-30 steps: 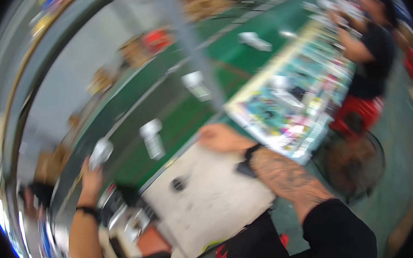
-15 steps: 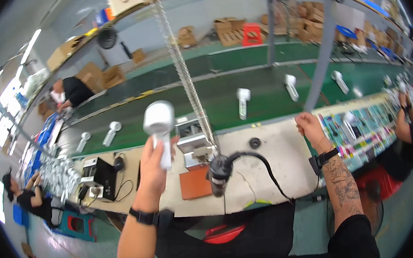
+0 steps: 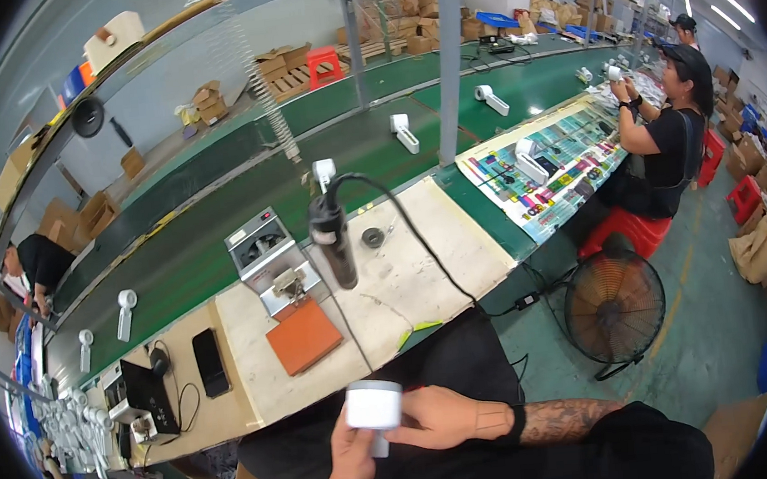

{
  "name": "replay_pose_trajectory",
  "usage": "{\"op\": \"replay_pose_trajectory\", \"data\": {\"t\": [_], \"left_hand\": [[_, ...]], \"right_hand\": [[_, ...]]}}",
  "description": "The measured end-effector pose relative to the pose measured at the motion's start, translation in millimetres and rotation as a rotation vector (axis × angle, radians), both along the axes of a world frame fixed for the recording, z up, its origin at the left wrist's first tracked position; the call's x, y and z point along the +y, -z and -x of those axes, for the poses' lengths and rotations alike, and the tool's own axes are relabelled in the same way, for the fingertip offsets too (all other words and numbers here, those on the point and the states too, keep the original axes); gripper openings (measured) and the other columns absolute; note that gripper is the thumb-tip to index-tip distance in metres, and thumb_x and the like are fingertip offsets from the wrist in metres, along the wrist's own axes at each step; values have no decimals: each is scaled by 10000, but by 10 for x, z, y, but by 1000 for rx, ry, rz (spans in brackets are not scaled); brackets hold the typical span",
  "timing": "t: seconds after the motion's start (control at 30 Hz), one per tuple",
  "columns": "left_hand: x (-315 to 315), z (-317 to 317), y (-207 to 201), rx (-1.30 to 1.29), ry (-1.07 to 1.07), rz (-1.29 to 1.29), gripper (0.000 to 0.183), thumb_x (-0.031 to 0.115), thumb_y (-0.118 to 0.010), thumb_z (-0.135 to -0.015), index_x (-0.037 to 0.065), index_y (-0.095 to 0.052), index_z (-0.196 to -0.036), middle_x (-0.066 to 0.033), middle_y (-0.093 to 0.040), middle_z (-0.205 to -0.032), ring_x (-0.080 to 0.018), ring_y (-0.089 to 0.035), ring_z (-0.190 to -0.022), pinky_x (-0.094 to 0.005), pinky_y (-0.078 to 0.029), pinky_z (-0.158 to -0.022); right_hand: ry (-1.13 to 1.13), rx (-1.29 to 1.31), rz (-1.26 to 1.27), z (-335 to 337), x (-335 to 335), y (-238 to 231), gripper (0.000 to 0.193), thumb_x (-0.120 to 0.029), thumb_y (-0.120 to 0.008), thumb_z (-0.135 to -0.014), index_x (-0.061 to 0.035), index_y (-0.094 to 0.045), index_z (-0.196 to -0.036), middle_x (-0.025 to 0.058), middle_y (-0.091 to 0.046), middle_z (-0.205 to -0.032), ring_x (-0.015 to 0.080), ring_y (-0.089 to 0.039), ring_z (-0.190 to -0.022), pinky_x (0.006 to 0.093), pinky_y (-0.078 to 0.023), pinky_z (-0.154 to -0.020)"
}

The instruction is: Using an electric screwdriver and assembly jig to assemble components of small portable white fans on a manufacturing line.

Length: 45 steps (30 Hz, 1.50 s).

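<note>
A white handheld fan [image 3: 373, 406], with a drum-shaped head and a straight handle, is held low in front of my body, below the table edge. My left hand [image 3: 352, 454] is closed round its handle. From the other side my right hand [image 3: 445, 417] comes in, its fingers closed against the handle just under the head; the fan hides part of its grip. Above the table hangs a dark electric screwdriver [image 3: 337, 248] on a black cable. Beyond my hands are an orange-brown block [image 3: 304, 338] and a metal fixture [image 3: 261, 248].
Several white fans lie along the green conveyor [image 3: 209, 223]. A phone [image 3: 211, 362] and a black box [image 3: 146, 397] are on the table's left. At right are a patterned mat [image 3: 568, 159], a seated co-worker [image 3: 665, 119] and a black floor fan [image 3: 615, 306].
My left hand has brought the fan down toward my body. My right hand has come from above the table's right side to the fan. The view has turned right.
</note>
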<state>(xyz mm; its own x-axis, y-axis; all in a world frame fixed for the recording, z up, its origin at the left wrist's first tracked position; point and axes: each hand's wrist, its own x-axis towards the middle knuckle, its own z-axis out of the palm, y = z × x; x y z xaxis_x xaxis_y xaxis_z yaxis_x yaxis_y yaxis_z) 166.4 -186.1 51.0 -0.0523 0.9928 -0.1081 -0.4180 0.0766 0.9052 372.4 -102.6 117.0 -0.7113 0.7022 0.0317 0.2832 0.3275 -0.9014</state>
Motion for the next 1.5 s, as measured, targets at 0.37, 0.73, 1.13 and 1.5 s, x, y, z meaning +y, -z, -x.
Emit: {"op": "replay_pose_trajectory", "data": {"t": [0.37, 0.73, 1.13, 1.5], "left_hand": [[-64, 426, -180, 507, -151, -251, 285, 225, -598, -1075, -37, -708, -1064, -123, -687, -907, -207, -679, -842, -342, -530, -780], [228, 456, 271, 148, -262, 158, 346, 206, -523, -1138, -20, -608, -1385, -92, -719, -1252, -175, -689, -1104, -326, -556, -954], [1902, 1170, -199, 1341, -112, -216, 231, 179, -658, -1066, -17, -703, -953, -198, -683, -874, -366, -677, -774, -431, -529, -720], [2264, 833, 161, 1416, -229, -366, 90, 64, -680, -994, 25, -692, -1074, -169, -711, -1018, -379, -687, -981, -466, -545, -844]], "right_hand": [[-93, 156, -178, 613, 72, 454, 285, -332, -754, -943, -58, -730, -868, 127, -712, -731, 363, -710, -666, 433, -552, -614], [-77, 39, -164, 783, 385, 667, 367, -405, -732, -990, -87, -682, -813, 117, -705, -739, 383, -700, -671, 468, -545, -614], [296, 719, -228, 897, 2026, 221, 947, -230, -931, -860, -65, -357, -1595, 193, -582, -1387, 304, -585, -1312, 451, -456, -1131], [90, 978, 271, -66, 2167, -267, 996, -240, -863, -940, -19, -242, -1687, 85, -671, -1005, 173, -669, -896, 379, -588, -860]]}}
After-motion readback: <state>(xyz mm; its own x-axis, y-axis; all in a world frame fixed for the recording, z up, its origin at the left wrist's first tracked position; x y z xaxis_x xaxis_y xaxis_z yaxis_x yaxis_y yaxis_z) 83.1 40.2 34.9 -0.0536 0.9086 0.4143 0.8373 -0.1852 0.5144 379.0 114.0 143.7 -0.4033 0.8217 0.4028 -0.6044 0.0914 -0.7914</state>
